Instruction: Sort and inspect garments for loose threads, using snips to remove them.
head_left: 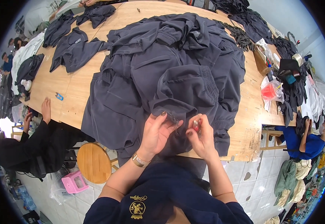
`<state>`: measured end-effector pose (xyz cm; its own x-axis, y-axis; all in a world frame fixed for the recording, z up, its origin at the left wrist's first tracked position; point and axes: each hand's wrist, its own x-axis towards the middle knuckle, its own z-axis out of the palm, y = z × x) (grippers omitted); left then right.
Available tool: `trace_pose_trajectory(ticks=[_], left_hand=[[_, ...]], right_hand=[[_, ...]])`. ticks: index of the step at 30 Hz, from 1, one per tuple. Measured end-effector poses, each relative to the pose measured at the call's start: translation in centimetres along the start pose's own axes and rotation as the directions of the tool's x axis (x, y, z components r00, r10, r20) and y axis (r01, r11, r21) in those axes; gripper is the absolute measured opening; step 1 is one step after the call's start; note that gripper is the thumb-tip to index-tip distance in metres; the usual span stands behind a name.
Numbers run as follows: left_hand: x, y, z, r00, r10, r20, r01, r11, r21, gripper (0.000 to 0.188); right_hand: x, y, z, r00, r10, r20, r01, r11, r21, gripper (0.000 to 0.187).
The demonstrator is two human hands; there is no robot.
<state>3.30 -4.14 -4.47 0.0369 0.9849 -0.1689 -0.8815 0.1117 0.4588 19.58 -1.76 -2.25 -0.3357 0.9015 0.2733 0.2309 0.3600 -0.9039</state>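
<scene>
A big heap of dark grey garments (170, 63) covers the middle of a wooden table (73, 89). My left hand (155, 132) pinches a fold of the nearest dark garment at the heap's front edge, thumb and fingers on the cloth. My right hand (201, 136) is closed around a small red and silver tool (196, 125), held close to the same fold. A gold bracelet (138, 160) circles my left wrist. Both hands sit near the table's front edge.
More dark garments (76, 48) lie at the far left of the table, with a small blue tool (59, 96) near them. A person in black (31, 145) sits at the left, one in blue (300, 140) at the right. A round wooden stool (93, 162) and a pink stool (73, 182) stand below.
</scene>
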Motion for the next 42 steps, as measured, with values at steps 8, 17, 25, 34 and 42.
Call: trace_pose_trajectory(ticks=[8, 17, 25, 34, 42], left_hand=[[0.1, -0.4, -0.2, 0.998, 0.036, -0.052, -0.033, 0.998, 0.053, 0.014], [-0.2, -0.4, 0.0, 0.999, 0.042, -0.017, -0.042, 0.999, 0.019, 0.012], [-0.3, -0.7, 0.4, 0.996, 0.093, -0.015, -0.092, 0.992, 0.082, 0.014], [-0.4, -0.6, 0.8, 0.987, 0.156, -0.024, -0.150, 0.973, 0.174, 0.015], [-0.2, 0.1, 0.6, 0.999, 0.013, -0.035, -0.012, 1.000, 0.008, 0.017]], right_hand=[[0.2, 0.9, -0.5, 0.997, -0.075, 0.023, 0.077, 0.878, -0.473, 0.027], [0.2, 1.3, 0.0, 0.991, -0.114, 0.068, 0.133, 0.854, -0.503, 0.031], [0.6, 0.8, 0.0, 0.993, -0.088, 0.076, 0.114, 0.875, -0.470, 0.029], [0.8, 0.7, -0.4, 0.995, -0.068, 0.067, 0.090, 0.901, -0.425, 0.028], [0.2, 1.7, 0.3, 0.986, 0.125, -0.114, -0.120, 0.992, 0.049, 0.024]])
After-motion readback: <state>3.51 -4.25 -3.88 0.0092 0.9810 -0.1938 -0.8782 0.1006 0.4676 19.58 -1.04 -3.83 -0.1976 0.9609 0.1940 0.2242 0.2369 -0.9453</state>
